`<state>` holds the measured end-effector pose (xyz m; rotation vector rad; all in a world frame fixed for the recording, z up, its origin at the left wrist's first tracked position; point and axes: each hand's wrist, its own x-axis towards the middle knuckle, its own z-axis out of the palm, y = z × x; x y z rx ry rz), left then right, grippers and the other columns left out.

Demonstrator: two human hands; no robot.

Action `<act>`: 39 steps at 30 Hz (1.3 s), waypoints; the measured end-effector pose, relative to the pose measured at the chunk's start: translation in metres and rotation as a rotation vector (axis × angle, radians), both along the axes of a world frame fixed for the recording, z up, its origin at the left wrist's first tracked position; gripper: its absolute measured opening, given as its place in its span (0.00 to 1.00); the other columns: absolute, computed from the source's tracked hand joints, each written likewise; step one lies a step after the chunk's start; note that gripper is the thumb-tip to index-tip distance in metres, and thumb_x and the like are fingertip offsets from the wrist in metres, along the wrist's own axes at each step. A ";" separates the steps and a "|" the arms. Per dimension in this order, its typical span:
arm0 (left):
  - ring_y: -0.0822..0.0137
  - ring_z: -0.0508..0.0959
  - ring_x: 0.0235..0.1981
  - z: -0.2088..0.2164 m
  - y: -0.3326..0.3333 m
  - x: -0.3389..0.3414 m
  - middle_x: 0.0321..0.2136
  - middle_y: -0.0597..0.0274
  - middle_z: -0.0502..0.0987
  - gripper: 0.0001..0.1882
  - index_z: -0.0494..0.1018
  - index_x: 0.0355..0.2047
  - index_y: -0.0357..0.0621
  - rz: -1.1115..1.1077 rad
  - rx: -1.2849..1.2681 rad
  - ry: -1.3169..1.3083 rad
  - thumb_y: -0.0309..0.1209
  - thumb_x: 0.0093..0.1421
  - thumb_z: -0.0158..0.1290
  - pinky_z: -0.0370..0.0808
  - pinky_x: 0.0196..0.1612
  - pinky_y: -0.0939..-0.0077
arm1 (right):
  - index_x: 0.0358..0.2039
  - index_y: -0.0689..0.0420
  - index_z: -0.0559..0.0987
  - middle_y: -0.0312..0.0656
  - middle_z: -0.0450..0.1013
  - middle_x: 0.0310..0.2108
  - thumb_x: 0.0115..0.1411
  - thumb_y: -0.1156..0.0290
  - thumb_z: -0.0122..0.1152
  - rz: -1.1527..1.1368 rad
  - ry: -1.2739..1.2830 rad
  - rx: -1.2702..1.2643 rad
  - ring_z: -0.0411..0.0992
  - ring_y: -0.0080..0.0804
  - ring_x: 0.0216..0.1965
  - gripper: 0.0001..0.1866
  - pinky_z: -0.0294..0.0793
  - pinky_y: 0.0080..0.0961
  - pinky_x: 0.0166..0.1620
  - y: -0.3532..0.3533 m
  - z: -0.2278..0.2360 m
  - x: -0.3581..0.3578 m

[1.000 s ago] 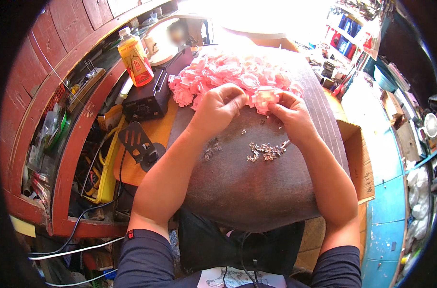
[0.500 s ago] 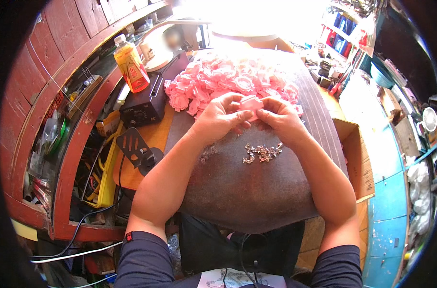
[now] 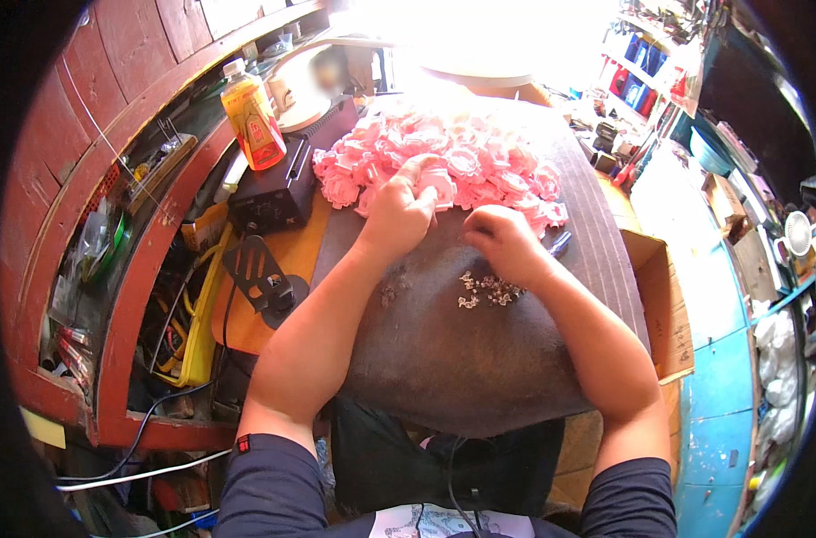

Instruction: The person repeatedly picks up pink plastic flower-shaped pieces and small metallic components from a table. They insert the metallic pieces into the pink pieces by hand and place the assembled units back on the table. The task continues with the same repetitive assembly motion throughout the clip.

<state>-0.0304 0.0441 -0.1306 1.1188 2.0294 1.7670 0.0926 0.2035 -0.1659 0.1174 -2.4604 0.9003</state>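
My left hand (image 3: 402, 208) pinches a pink artificial flower (image 3: 438, 186) between thumb and fingers, at the near edge of a heap of similar pink flowers (image 3: 461, 160). To its right, apart from the flower, my right hand (image 3: 508, 240) is closed with its fingers curled together. Whatever is in it, if anything, is too small or hidden to make out. Just below the right hand, a small cluster of shiny, clear pieces (image 3: 486, 289) lies on the dark mat (image 3: 461, 359). A short dark blue object (image 3: 560, 244) shows beside the right wrist.
A drink bottle (image 3: 252, 117) stands by a black box (image 3: 269, 197) on the left. Nearer is a black slotted stand (image 3: 260, 273). An open cardboard box (image 3: 668, 305) sits right of the mat. Red wooden shelving (image 3: 121, 377) borders the left side.
My hands have parted. The left moved slightly left, keeping the pink flower; the right let go of it and came down nearer the shiny pieces. The dark blue object now shows.
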 end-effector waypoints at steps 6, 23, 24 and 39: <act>0.78 0.77 0.32 -0.009 -0.002 0.013 0.31 0.64 0.81 0.12 0.77 0.46 0.38 -0.283 -0.062 0.216 0.28 0.66 0.52 0.74 0.36 0.80 | 0.35 0.57 0.79 0.28 0.71 0.24 0.65 0.67 0.61 0.069 -0.195 -0.858 0.64 0.13 0.24 0.07 0.62 0.15 0.27 0.012 0.032 0.017; 0.54 0.80 0.28 -0.003 -0.009 0.024 0.26 0.53 0.80 0.11 0.80 0.37 0.41 -0.181 -0.206 0.767 0.35 0.61 0.56 0.75 0.34 0.64 | 0.30 0.61 0.81 0.33 0.74 0.24 0.58 0.75 0.64 0.081 -0.200 -0.542 0.69 0.18 0.28 0.03 0.71 0.21 0.34 0.006 0.031 0.019; 0.54 0.81 0.29 -0.004 -0.009 0.022 0.26 0.53 0.81 0.11 0.80 0.38 0.41 -0.190 -0.214 0.774 0.35 0.61 0.56 0.76 0.34 0.64 | 0.30 0.61 0.81 0.33 0.74 0.24 0.57 0.75 0.64 0.075 -0.195 -0.503 0.69 0.18 0.28 0.03 0.71 0.21 0.34 0.008 0.030 0.018; 0.80 0.76 0.27 0.002 -0.006 0.027 0.32 0.63 0.79 0.18 0.71 0.55 0.35 -0.184 -0.024 -0.054 0.24 0.65 0.50 0.74 0.29 0.83 | 0.30 0.63 0.80 0.35 0.76 0.26 0.58 0.75 0.65 -0.078 -0.018 -0.458 0.70 0.18 0.30 0.04 0.71 0.21 0.35 -0.010 0.038 0.024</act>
